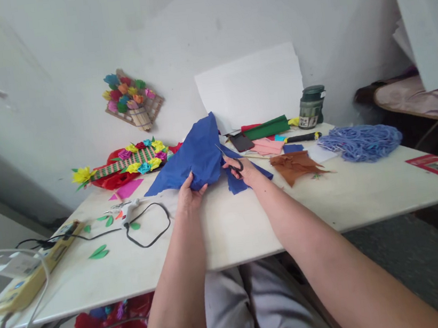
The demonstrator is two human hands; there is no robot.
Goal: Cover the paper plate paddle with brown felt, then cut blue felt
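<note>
My left hand grips the lower edge of a large blue sheet, holding it raised above the white table. In my right hand is a pair of black-handled scissors, its blades open and pointing up-left into the sheet's right edge. A cut blue strip lies on the table under that hand.
A brown scrap, pink and green sheets, a black marker, a dark jar and a blue string pile lie right. At left are a glue gun with cord, a power strip, green paper leaves and a paper-flower craft.
</note>
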